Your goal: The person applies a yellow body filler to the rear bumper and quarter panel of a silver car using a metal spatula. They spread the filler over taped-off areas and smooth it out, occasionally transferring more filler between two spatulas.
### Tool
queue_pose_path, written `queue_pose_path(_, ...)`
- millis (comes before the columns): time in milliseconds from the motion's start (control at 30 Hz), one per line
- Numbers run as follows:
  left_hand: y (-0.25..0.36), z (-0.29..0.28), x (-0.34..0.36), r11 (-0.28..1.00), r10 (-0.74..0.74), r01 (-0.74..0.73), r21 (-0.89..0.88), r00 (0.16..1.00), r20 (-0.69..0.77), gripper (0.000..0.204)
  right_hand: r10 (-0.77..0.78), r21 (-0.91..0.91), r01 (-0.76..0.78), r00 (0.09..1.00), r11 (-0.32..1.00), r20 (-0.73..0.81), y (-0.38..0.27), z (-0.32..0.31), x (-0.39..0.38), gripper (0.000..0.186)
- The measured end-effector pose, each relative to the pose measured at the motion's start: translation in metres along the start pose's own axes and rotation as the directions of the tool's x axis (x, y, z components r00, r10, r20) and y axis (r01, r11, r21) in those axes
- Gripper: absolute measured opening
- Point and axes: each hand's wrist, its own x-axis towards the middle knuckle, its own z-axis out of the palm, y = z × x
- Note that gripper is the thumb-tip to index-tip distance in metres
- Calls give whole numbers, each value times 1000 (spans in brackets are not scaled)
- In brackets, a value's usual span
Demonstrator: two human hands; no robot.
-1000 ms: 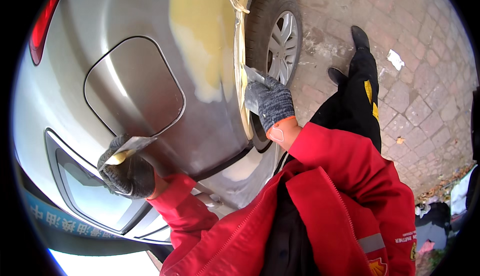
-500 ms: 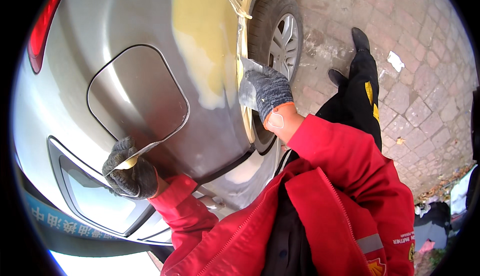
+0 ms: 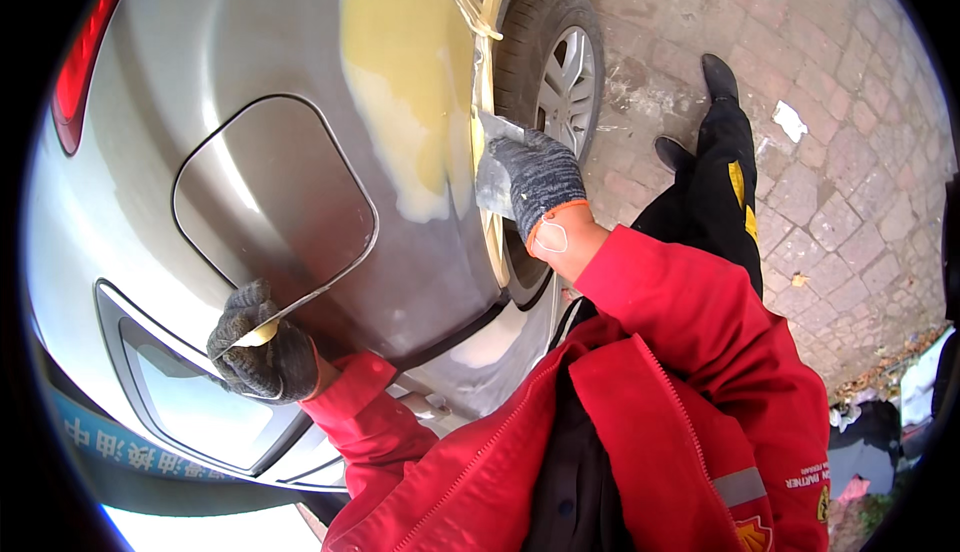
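My right hand (image 3: 540,174), in a dark grey knit glove with an orange cuff, grips a flat metal filler spreader (image 3: 494,184). Its blade lies against the masking tape (image 3: 486,82) along the wheel arch edge. To the left of that tape, a broad patch of yellow body filler (image 3: 400,72) covers the silver-grey car panel (image 3: 290,27), thinning to a pale lower edge. At the lower left my gloved left hand (image 3: 262,352) is closed round a thin plate (image 3: 300,302), seen nearly edge-on, with a dab of yellow filler on it.
The fuel flap (image 3: 275,192) is closed beside the filler patch. A rear wheel (image 3: 565,77) stands to the right, over brick paving (image 3: 800,202) with a white scrap (image 3: 789,121) on it. My legs (image 3: 715,172) reach out to the right. A red tail light (image 3: 85,62) sits far left.
Both hands keep their grips and nearly the same places. The left hand and its plate have shifted very slightly; the spreader stays at the taped edge.
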Motion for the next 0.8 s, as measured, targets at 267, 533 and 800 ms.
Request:
queue_pose_path(267,1,0,0,993,-59,60,-106,998,12,10,-30,-10,29,998,1000,-52,2,7,-1,23)
queue_pose_path(533,1,4,-2,995,26,-22,-99,999,35,13,-360,-412,288,926,865,-109,27,29,0,28)
queue_pose_path(800,-7,-9,-3,999,-18,21,-29,995,96,32,-505,-505,473,859,722,83,36,34,-56,26)
